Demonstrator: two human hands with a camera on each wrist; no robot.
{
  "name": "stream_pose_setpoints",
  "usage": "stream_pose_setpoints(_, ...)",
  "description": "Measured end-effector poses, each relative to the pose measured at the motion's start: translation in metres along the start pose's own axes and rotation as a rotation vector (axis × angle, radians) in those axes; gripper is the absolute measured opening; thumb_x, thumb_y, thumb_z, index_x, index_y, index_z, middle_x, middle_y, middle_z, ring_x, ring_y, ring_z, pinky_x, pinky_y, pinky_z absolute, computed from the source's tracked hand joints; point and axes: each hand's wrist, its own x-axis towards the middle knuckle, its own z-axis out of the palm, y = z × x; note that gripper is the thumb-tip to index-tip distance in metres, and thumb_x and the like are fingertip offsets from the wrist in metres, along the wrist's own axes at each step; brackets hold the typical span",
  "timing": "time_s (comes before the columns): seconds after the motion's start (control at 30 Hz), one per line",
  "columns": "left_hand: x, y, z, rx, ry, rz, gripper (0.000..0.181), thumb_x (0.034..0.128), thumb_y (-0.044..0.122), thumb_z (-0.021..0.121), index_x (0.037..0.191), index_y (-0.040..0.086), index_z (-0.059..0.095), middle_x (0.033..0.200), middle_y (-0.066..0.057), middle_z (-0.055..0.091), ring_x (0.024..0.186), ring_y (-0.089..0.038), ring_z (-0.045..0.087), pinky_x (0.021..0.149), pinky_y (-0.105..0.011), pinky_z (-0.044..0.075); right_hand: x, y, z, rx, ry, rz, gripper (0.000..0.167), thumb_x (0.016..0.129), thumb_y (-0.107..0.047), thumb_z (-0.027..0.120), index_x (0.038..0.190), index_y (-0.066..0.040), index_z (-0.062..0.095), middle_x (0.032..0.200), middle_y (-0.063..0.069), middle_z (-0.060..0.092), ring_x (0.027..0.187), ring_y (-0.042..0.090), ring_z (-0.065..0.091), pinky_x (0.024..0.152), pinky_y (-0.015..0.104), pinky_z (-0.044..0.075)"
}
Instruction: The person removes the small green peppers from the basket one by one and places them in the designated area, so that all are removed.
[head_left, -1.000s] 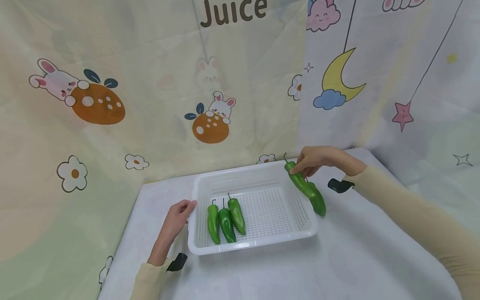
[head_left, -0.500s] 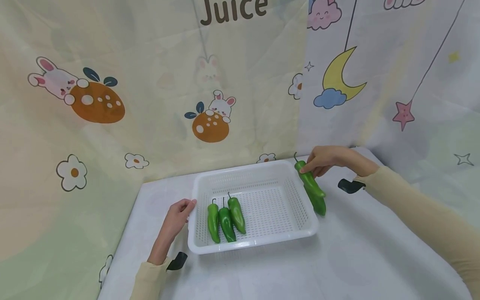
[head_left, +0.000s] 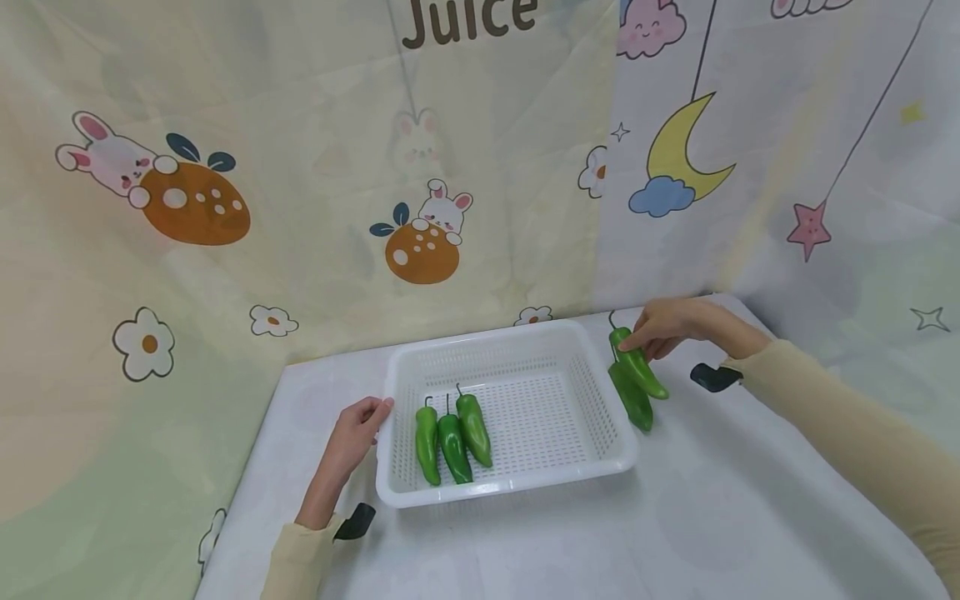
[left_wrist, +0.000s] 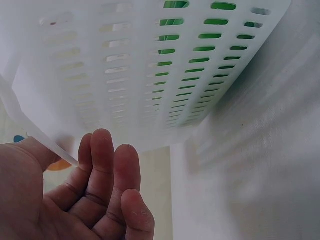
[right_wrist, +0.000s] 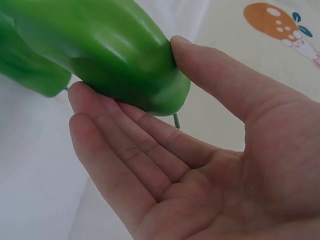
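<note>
A white perforated plastic basket (head_left: 536, 417) stands on the table, with three green chili peppers (head_left: 454, 450) side by side in its left part. My left hand (head_left: 354, 432) grips the basket's left rim; in the left wrist view the fingers (left_wrist: 102, 165) lie below that rim. Just right of the basket, my right hand (head_left: 666, 327) pinches a green chili pepper (head_left: 643, 372) near its stem end. Another green chili pepper (head_left: 632, 400) lies beside the basket's right wall, partly overlapped by the held one. In the right wrist view, thumb and fingertips press the held pepper (right_wrist: 115, 55).
The table (head_left: 525, 542) has a white cover. A printed cloth (head_left: 315, 275) with cartoon rabbits hangs right behind the table's back edge, and a second cloth (head_left: 847, 308) hangs at the right. Small black devices (head_left: 715, 377) are worn at both wrists.
My right hand has carried its pepper rightward from above the basket's right rim to outside the basket, next to the other loose pepper. My left hand and the basket have stayed put.
</note>
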Motion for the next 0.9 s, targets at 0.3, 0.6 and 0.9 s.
stream_pose_setpoints(0.3,-0.001,0.0,0.0,-0.004,-0.001,0.004,0.042,0.1035,0.045,0.052,0.115,0.007,0.065,0.101,-0.008,0.071,0.084,-0.016,0.062,0.073,-0.027,0.048,0.007,0.014,0.009,0.021,-0.014,0.007,0.045,0.094,-0.041,0.069,0.108,0.002,0.071,0.093,0.005,0.074,0.084,0.015,0.069,0.087,0.039,0.058)
stream_pose_setpoints(0.6,-0.002,0.0,0.001,-0.016,-0.001,0.018,0.039,0.104,0.042,0.053,0.112,0.006,0.066,0.097,-0.008,0.071,0.082,-0.016,0.062,0.072,-0.028,0.047,0.009,0.028,0.013,0.047,-0.011,0.066,0.042,0.095,-0.038,0.069,0.103,0.003,0.07,0.093,0.009,0.073,0.085,0.018,0.07,0.085,0.038,0.058)
stream_pose_setpoints(0.9,0.0,-0.001,0.001,-0.022,-0.001,0.021,0.039,0.1039,0.042,0.053,0.112,0.006,0.066,0.097,-0.008,0.071,0.083,-0.016,0.061,0.072,-0.028,0.047,0.019,0.045,0.02,0.028,-0.014,0.106,0.038,0.094,-0.034,0.07,0.098,0.003,0.07,0.092,0.012,0.073,0.091,0.026,0.072,0.087,0.042,0.058)
